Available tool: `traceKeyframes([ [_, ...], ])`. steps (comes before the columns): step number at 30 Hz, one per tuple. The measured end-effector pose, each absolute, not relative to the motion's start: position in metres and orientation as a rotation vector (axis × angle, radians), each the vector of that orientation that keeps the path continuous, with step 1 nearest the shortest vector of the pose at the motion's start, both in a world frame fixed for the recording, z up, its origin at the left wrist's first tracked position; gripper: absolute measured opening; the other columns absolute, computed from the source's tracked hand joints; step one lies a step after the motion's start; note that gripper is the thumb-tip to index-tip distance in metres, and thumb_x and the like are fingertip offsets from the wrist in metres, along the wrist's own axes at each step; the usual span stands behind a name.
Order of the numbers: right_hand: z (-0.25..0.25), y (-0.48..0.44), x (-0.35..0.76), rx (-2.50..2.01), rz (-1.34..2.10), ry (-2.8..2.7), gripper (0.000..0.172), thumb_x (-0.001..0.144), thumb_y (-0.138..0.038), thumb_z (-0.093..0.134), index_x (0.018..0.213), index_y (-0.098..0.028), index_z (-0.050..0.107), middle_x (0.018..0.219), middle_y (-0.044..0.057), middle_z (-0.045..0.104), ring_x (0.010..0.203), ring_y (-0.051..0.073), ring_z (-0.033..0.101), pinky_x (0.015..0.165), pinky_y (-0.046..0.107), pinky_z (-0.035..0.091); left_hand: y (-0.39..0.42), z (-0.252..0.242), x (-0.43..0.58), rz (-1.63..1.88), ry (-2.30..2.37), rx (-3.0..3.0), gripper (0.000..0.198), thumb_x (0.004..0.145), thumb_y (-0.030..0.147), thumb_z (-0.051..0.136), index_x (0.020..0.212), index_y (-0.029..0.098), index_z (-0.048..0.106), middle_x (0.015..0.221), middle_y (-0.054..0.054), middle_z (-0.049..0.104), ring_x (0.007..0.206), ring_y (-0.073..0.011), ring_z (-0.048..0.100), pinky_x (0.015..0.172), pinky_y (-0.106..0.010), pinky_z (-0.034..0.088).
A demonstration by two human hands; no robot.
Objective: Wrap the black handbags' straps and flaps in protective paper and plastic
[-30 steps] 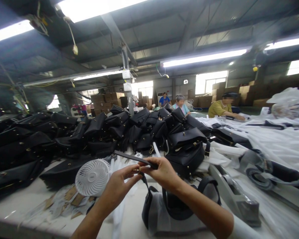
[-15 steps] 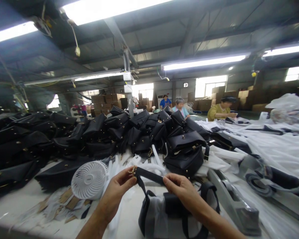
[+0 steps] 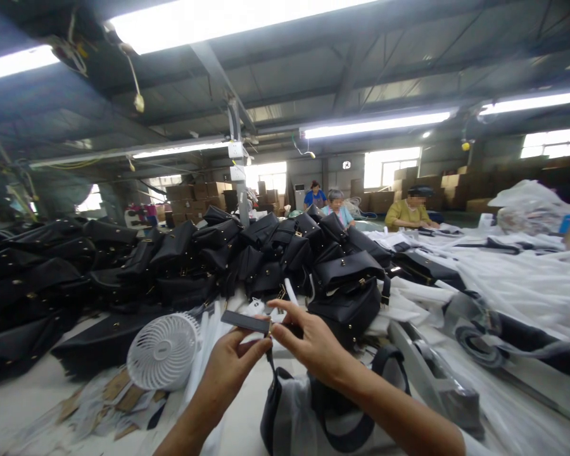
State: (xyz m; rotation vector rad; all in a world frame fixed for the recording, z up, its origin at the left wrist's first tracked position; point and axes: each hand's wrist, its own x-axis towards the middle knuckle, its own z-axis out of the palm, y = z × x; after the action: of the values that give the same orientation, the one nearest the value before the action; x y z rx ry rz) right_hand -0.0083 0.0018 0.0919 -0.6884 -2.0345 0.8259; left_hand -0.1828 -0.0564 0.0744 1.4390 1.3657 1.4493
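Observation:
A black strap [image 3: 246, 321] with a gold-coloured buckle at its right end is held up in front of me. My left hand [image 3: 232, 367] pinches it from below near the buckle, and the free end points left. At the buckle end, the thumb of my right hand [image 3: 313, 342] presses in while the index finger stretches over the top; its other fingers are partly hidden. Below my hands lies a black bag [image 3: 272, 405] partly wrapped in translucent white sheet, and the strap runs down toward it. A black handle loop [image 3: 346, 437] curves at its front.
Black bags [image 3: 266, 247] are heaped across the table's far side. A white fan [image 3: 164, 351] stands left, beside paper and plastic scraps [image 3: 118, 396]. A grey tape dispenser [image 3: 437, 373] sits right, near white wrapping [image 3: 513, 272]. Several co-workers, one in a yellow top [image 3: 403, 214], sit beyond.
The strap's free end has swung from pointing right to pointing left. My right hand has let go of that end and moved left to the buckle. The view has shifted slightly right.

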Motion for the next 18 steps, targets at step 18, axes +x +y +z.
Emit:
traceKeyframes([
  [18, 0.091, 0.019, -0.007, -0.6, 0.786, -2.243, 0.017, 0.085, -0.03, 0.064, 0.094, -0.019, 0.073, 0.079, -0.001, 0.069, 0.072, 0.014, 0.059, 0.069, 0.023, 0.043, -0.06, 0.146, -0.218, 2.202, 1.169, 1.04, 0.025, 0.067, 0.029, 0.085, 0.088, 0.019, 0.075, 0.076, 0.005, 0.072, 0.06, -0.0038, 0.057, 0.058, -0.012, 0.05],
])
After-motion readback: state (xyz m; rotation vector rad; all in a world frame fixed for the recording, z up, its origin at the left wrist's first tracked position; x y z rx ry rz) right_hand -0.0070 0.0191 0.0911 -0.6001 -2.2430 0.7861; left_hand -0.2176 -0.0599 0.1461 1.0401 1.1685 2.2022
